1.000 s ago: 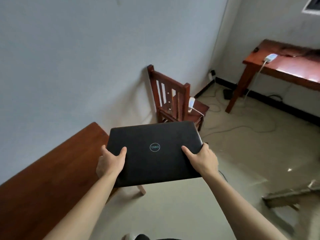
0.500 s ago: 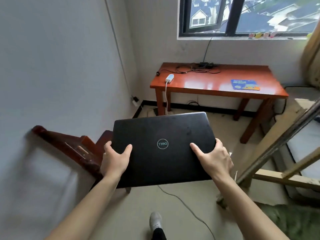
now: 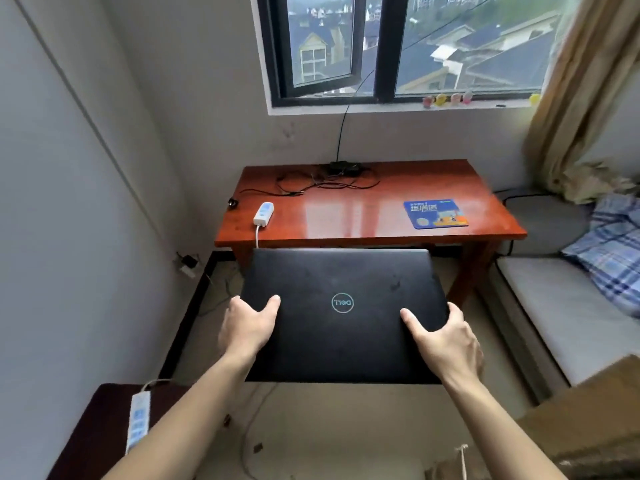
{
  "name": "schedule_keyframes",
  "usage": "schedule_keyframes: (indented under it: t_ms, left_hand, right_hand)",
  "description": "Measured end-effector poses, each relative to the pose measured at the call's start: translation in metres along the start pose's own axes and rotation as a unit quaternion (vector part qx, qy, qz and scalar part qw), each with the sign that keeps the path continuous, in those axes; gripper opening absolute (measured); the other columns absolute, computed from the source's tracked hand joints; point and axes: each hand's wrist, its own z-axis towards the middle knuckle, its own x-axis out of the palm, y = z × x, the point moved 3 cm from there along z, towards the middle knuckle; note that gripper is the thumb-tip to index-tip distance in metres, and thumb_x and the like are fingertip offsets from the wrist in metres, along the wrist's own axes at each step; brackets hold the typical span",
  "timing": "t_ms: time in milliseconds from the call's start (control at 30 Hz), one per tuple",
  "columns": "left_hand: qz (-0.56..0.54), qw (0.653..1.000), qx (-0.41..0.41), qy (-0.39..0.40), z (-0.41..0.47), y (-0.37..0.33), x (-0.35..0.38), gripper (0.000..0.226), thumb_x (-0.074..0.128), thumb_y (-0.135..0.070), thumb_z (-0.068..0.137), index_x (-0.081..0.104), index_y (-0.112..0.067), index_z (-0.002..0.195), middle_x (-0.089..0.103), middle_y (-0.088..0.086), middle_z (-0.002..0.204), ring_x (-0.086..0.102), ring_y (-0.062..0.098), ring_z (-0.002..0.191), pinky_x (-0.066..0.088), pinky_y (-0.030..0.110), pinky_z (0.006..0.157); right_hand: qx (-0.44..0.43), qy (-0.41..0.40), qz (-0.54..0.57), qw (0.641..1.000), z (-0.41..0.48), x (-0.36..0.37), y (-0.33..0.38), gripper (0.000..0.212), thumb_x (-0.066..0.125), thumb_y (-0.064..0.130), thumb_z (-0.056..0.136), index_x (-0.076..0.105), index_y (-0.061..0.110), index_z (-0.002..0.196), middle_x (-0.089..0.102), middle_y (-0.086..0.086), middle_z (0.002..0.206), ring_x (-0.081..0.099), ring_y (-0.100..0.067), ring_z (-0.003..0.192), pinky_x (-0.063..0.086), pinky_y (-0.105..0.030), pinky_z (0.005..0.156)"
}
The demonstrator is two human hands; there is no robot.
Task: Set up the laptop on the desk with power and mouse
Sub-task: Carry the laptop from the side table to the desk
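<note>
Laptop [image 3: 343, 313], closed, I observe carried flat short of the desk [image 3: 367, 216], long axis parallel to the desk's front edge, left hand [image 3: 247, 329] and right hand [image 3: 446, 344] each clamped on a side edge, thumbs on the lid.

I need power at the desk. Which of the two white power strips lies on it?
The far power strip, on the desk's left edge. The other lies on dark furniture near the left arm.
</note>
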Motion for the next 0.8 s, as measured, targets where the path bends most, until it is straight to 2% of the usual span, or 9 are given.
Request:
schedule_keyframes:
  t_ms: [200, 300, 400, 500, 600, 800]
  left_hand:
    - [0.012, 0.999, 0.022, 0.025, 0.092, -0.087, 0.096, 0.084, 0.060, -0.064, 0.078, 0.042, -0.010, 0.140, 0.057, 0.008, 0.136, 0.054, 0.031, 0.125, 0.044, 0.044, 0.102]
    - [0.035, 0.999, -0.004, 0.038, 0.139, -0.132, 0.144, 0.084, 0.059, -0.063, 0.079, 0.041, -0.011, 0.142, 0.056, 0.008, 0.138, 0.053, 0.033, 0.125, 0.044, 0.044, 0.102]
    - [0.023, 0.998, -0.020, 0.049, 0.187, -0.170, 0.178, 0.082, 0.060, -0.061, 0.080, 0.042, -0.011, 0.142, 0.057, 0.008, 0.138, 0.053, 0.034, 0.125, 0.044, 0.043, 0.102]
    - [0.026, 0.997, -0.044, 0.054, 0.228, -0.192, 0.201, 0.078, 0.062, -0.059, 0.079, 0.045, -0.013, 0.139, 0.058, 0.007, 0.136, 0.054, 0.034, 0.123, 0.045, 0.044, 0.101]
    - [0.016, 0.995, -0.076, 0.059, 0.279, -0.207, 0.229, 0.076, 0.063, -0.060, 0.077, 0.046, -0.015, 0.137, 0.059, 0.006, 0.134, 0.055, 0.034, 0.121, 0.046, 0.045, 0.100]
    - [0.036, 0.992, -0.080, 0.095, 0.386, -0.223, 0.280, 0.074, 0.064, -0.058, 0.078, 0.048, -0.011, 0.134, 0.060, 0.008, 0.133, 0.054, 0.033, 0.123, 0.044, 0.043, 0.101]
  right_hand:
    - [0.049, -0.009, 0.026, 0.998, 0.152, 0.047, 0.003, 0.093, 0.060, 0.081, 0.068, 0.046, 0.021, 0.138, 0.066, -0.009, 0.124, 0.061, -0.035, 0.114, 0.047, -0.042, 0.090]
    - [0.087, 0.012, 0.012, 0.996, 0.231, 0.070, 0.008, 0.088, 0.060, 0.080, 0.068, 0.050, 0.023, 0.134, 0.068, -0.007, 0.121, 0.062, -0.035, 0.111, 0.046, -0.040, 0.085]
    - [0.098, 0.032, 0.011, 0.995, 0.302, 0.089, 0.023, 0.094, 0.057, 0.084, 0.066, 0.048, 0.024, 0.137, 0.067, -0.006, 0.123, 0.062, -0.034, 0.112, 0.047, -0.039, 0.084]
    - [0.088, 0.047, -0.033, 0.994, 0.354, 0.102, 0.047, 0.093, 0.056, 0.084, 0.067, 0.048, 0.024, 0.138, 0.067, -0.007, 0.122, 0.062, -0.035, 0.110, 0.047, -0.040, 0.082]
    - [0.079, 0.046, -0.027, 0.995, 0.403, 0.131, 0.066, 0.091, 0.056, 0.082, 0.069, 0.046, 0.023, 0.137, 0.067, -0.007, 0.121, 0.062, -0.036, 0.109, 0.047, -0.040, 0.080]
    - [0.089, 0.054, -0.058, 0.993, 0.467, 0.196, 0.096, 0.092, 0.059, 0.080, 0.070, 0.044, 0.020, 0.138, 0.065, -0.010, 0.124, 0.061, -0.036, 0.111, 0.049, -0.041, 0.085]
